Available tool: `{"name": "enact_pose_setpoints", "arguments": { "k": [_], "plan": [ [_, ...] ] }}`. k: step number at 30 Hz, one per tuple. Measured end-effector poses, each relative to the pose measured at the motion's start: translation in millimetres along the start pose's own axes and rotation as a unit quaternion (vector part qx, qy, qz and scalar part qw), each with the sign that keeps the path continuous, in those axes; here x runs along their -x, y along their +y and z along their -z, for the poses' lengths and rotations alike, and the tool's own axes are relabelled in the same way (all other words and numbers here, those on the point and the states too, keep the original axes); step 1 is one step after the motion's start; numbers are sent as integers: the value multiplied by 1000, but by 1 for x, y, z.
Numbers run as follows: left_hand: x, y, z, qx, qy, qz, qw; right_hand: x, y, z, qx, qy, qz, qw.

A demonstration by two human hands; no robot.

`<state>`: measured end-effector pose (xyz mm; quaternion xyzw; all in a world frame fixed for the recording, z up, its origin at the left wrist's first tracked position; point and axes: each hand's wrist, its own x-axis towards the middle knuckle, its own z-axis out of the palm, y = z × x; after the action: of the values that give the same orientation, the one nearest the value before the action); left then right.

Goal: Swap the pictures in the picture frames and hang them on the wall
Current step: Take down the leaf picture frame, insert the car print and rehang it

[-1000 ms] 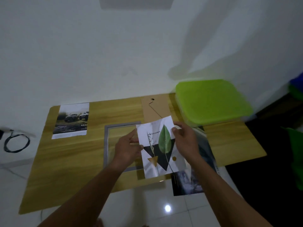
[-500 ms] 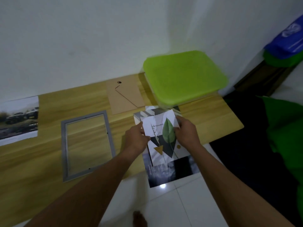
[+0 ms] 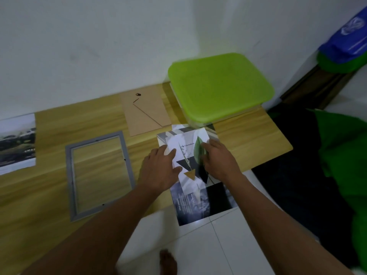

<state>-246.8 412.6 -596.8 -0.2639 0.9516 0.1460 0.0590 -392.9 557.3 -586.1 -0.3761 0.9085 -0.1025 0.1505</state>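
The leaf picture [image 3: 188, 155], white with a green leaf and dark triangles, lies on top of a larger dark picture [image 3: 202, 201] at the table's front right edge. My left hand [image 3: 160, 169] rests flat on its left side, fingers and thumb both on top of the paper. My right hand [image 3: 218, 161] lies over its right side, fingertips on the leaf. An empty grey picture frame [image 3: 127, 161] lies flat to the left of my hands. Its brown backing board [image 3: 146, 114] lies behind, near the wall. A car picture [image 3: 17, 141] lies at the far left.
A box with a green lid [image 3: 218, 86] stands at the back right of the wooden table [image 3: 49, 205], against the white wall. The dark picture overhangs the table's front edge above white floor tiles. Green fabric [image 3: 345, 155] and a blue-and-green object [image 3: 345, 46] sit to the right.
Both hands carried the leaf picture from above the grey frame rightwards and laid it down on the dark picture. The pinching grips have given way to hands lying on top.
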Motion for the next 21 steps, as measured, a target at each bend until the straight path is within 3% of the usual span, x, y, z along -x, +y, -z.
{"name": "enact_pose_setpoints", "arguments": {
  "k": [8,14,21],
  "plan": [
    [42,-59,44,132,36,58,989,-5,-87,20,2,-27,55,998],
    [92,-173,81,134,78,144,977,-22,-214,6,9,-46,157,986],
    [134,-317,103,142,137,218,956,-41,-361,-41,-4,-67,219,973]
  ]
}}
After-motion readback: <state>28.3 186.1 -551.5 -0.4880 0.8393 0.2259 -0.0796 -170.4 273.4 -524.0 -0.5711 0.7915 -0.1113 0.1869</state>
